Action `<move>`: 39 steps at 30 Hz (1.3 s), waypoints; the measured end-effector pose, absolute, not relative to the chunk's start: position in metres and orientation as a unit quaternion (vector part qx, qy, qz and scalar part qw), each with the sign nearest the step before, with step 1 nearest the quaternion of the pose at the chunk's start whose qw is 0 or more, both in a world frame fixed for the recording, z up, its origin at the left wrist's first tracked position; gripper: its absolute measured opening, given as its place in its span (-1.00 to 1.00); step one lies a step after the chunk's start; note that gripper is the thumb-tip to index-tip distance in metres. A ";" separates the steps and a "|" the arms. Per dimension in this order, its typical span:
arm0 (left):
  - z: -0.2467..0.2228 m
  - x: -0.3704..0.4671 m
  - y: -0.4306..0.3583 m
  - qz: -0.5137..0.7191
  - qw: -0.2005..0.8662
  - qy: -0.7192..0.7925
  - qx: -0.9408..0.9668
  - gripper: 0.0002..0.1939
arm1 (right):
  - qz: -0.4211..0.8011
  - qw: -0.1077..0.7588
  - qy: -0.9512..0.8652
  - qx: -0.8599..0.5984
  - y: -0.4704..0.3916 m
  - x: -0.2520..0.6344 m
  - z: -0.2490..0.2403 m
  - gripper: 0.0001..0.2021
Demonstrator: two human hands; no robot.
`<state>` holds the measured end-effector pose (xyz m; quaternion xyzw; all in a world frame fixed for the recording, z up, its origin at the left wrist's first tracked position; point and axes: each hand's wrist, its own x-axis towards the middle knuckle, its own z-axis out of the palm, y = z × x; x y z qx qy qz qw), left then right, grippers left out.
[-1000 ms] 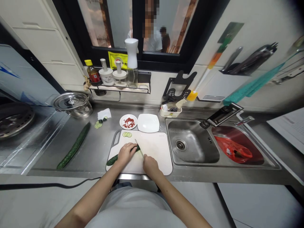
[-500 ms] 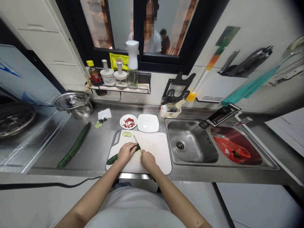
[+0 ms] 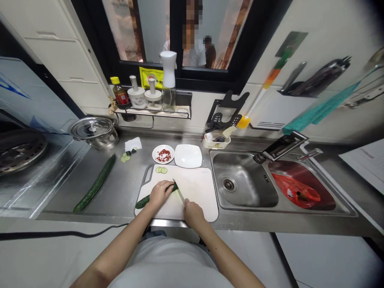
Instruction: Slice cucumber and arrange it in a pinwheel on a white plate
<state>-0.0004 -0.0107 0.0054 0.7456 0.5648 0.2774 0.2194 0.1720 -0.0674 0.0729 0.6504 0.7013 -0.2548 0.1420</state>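
A dark green cucumber (image 3: 143, 201) lies slantwise on the white cutting board (image 3: 201, 188). My left hand (image 3: 160, 194) is closed over it near its right end, fingers bent on top. My right hand (image 3: 193, 212) grips the handle of a knife (image 3: 180, 193), whose blade points up and left beside the cut end of the cucumber. Several pale cucumber slices (image 3: 161, 170) rest at the board's upper left. Behind the board stand a small plate with chopped red pieces (image 3: 163, 154) and a bare white square plate (image 3: 188, 156).
A second whole cucumber (image 3: 95, 188) lies on the steel counter to the left, near a lidded pot (image 3: 95, 132) and a white tissue with scraps (image 3: 133, 145). A double sink (image 3: 244, 180) holds a red plastic bag (image 3: 295, 192). Condiments stand on a wall rack (image 3: 156, 113).
My right hand has drawn the knife back toward me and slightly right. The left hand stays on the cucumber. The whole view has shifted a little.
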 end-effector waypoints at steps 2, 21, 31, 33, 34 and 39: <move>0.005 0.000 -0.010 0.276 0.220 0.565 0.746 -0.75 | -0.255 0.139 0.702 0.650 -0.067 0.172 0.072 -0.70; 0.007 0.000 -0.010 0.278 0.213 0.561 0.750 -0.77 | -0.244 0.103 0.720 0.641 -0.030 0.150 0.072 -0.66; 0.009 0.000 -0.011 0.277 0.221 0.567 0.743 -0.76 | -0.251 0.121 0.707 0.650 -0.048 0.160 0.074 -0.65; 0.009 0.000 -0.011 0.276 0.223 0.567 0.743 -0.75 | -0.252 0.124 0.706 0.650 -0.053 0.163 0.074 -0.67; 0.009 0.000 -0.011 0.275 0.223 0.567 0.743 -0.75 | -0.252 0.126 0.705 0.651 -0.056 0.165 0.074 -0.67; 0.008 0.000 -0.010 0.272 0.225 0.568 0.743 -0.75 | -0.257 0.129 0.703 0.651 -0.066 0.171 0.074 -0.69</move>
